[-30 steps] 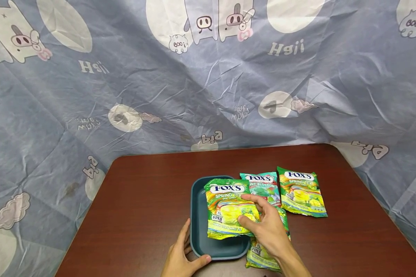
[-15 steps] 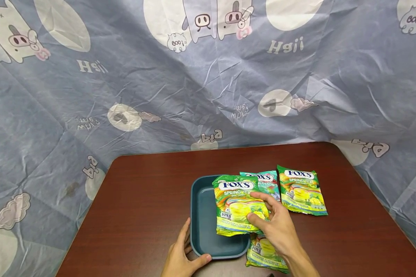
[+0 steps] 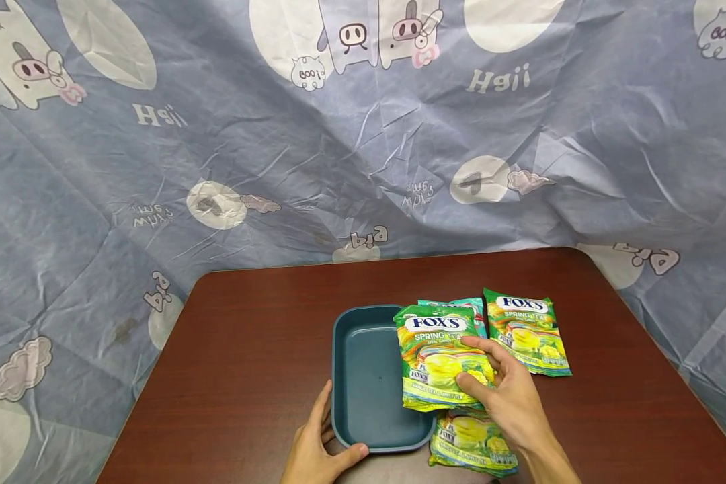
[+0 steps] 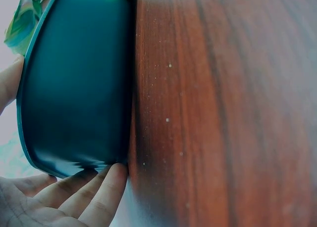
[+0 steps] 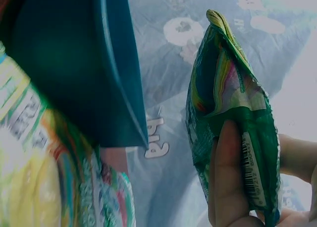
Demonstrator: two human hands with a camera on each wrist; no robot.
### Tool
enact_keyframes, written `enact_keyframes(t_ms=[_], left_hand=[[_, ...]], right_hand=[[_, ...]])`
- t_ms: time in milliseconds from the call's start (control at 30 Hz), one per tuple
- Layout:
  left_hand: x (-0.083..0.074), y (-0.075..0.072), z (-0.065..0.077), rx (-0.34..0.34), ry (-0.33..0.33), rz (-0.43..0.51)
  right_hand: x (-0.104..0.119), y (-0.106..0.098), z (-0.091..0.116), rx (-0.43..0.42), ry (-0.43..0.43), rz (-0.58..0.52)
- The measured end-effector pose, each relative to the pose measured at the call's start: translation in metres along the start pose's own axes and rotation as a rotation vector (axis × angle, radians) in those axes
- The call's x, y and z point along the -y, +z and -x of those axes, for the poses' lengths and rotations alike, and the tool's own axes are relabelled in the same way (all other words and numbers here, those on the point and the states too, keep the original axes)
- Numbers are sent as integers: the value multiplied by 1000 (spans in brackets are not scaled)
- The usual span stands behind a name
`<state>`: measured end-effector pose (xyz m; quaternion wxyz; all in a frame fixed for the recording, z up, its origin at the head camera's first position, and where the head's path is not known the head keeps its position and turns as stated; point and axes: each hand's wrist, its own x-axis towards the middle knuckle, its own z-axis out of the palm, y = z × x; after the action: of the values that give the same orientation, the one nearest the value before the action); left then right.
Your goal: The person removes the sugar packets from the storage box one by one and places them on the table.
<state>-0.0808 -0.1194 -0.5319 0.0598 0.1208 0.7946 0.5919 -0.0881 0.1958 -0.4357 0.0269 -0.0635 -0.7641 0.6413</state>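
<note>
My right hand (image 3: 510,396) pinches a green and yellow bag of candy (image 3: 441,359), labelled FOX'S Spring Tea, thumb on its front. The bag hangs above the right edge of a dark teal tray (image 3: 363,376). In the right wrist view, fingers (image 5: 230,172) lie along the back of the held bag (image 5: 260,162). My left hand (image 3: 317,440) holds the tray's near left corner, thumb at the front rim and fingers on the left side. The left wrist view shows those fingers (image 4: 99,197) against the tray wall (image 4: 74,83).
Right of the tray, another Spring Tea bag (image 3: 472,440) lies near the front, and a mint-coloured bag (image 3: 479,310) is mostly hidden behind the held one. A further Spring Tea bag (image 3: 526,334) lies farther right. The brown table (image 3: 260,336) meets a patterned grey-blue cloth (image 3: 314,175).
My right hand has carried the candy bag rightward, from over the tray's middle to its right edge, uncovering more of the tray's bottom. The left hand has stayed at the corner.
</note>
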Motion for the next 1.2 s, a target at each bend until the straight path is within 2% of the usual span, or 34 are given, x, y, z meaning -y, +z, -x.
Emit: enact_keyframes(t_ms=[233,567,667,833,1200], left_hand=[[0,0,0,0,12,-6],[1,-1,1,8,5,-6],[0,-2,1,11,-7,-6],[1,-2,1,14,-16,-13],[2,-4,1,12,6,-38]], right_hand=[[-10,-15,2,-31,-9,70],[-23,-41,6,-106,-33,94],[-26,-50,6,-134,-42,16],[-29,-62,8,-144,-41,-183],[-45,-93,18,-145,-7,-330]])
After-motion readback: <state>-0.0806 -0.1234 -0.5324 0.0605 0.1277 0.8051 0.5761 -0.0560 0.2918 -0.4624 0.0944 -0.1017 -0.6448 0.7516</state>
